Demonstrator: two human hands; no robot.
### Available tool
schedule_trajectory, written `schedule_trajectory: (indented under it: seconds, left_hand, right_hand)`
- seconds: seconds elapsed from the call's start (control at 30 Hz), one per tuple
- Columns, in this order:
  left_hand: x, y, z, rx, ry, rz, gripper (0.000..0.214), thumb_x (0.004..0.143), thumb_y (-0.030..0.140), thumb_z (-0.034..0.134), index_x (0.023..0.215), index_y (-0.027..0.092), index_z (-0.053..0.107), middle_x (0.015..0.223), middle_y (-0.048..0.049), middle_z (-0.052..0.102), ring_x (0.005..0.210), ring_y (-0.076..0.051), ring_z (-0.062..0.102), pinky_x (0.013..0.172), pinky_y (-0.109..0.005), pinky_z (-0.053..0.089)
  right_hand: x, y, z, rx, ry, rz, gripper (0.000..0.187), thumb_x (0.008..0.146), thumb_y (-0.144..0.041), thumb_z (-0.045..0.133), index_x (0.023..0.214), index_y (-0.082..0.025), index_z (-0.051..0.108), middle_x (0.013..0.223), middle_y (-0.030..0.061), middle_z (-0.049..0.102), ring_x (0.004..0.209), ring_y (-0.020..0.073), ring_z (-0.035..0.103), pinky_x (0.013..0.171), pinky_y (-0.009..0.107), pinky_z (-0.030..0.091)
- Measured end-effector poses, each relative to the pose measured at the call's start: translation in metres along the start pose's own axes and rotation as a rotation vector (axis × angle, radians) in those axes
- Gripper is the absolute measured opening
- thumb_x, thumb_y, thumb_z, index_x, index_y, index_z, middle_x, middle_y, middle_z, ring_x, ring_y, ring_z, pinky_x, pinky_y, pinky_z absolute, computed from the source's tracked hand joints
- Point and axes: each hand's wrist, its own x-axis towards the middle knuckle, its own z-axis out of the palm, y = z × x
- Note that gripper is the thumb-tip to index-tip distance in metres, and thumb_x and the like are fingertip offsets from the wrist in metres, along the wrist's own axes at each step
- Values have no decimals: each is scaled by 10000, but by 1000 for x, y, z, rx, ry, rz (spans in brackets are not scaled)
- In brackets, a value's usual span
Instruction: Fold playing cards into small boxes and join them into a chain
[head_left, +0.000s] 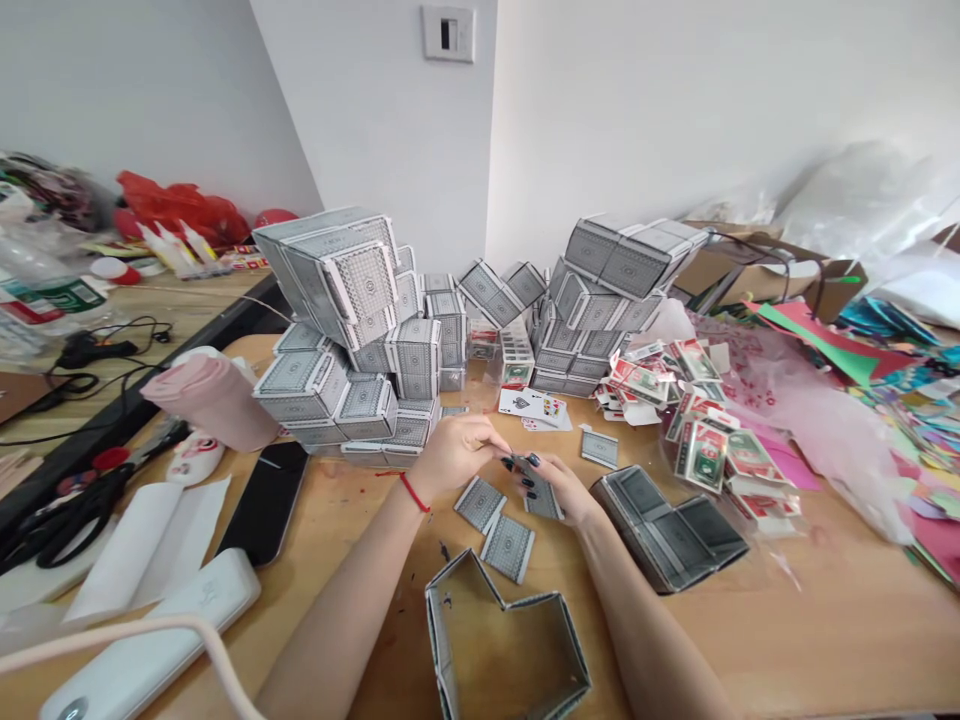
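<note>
My left hand (pixel 454 453) and my right hand (pixel 559 487) meet over the middle of the wooden table (pixel 825 630), fingers pinched together on a small grey patterned card (pixel 541 497). Two more such cards (pixel 480 503) (pixel 508 547) lie flat just below the hands. An open heart-shaped box made of cards (pixel 501 640) stands at the front, between my forearms. A red string circles my left wrist.
Piles of grey card boxes (pixel 352 330) (pixel 615 290) rise behind the hands. Face-up playing cards (pixel 534 406), red-green card packs (pixel 697 410), a folded card strip (pixel 667 525), a black phone (pixel 266 500), scissors (pixel 60 520), a white power bank (pixel 150 640) and coloured paper (pixel 885 400) surround them.
</note>
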Motion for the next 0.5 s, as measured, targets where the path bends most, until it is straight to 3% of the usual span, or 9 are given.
schedule_trajectory:
  seconds: [0.27,0.5]
  left_hand:
    - [3,-1,1,101,-8,-97,149,770,212,527,750,184,672,746,-22,657,708,-117,585,667,-232,437]
    - [2,2,7,212,-26,-165,211,807,241,464,863,207,664,894,-17,677,811,-145,609,745,-268,454]
  right_hand:
    - [3,4,15,194,-36,139,441,726,-519,514,950,-153,616,751,31,505,504,68,348,429,199,273]
    - [3,2,23,314,-8,194,428,739,-539,483,822,-135,596,708,24,514,468,63,372,417,203,311]
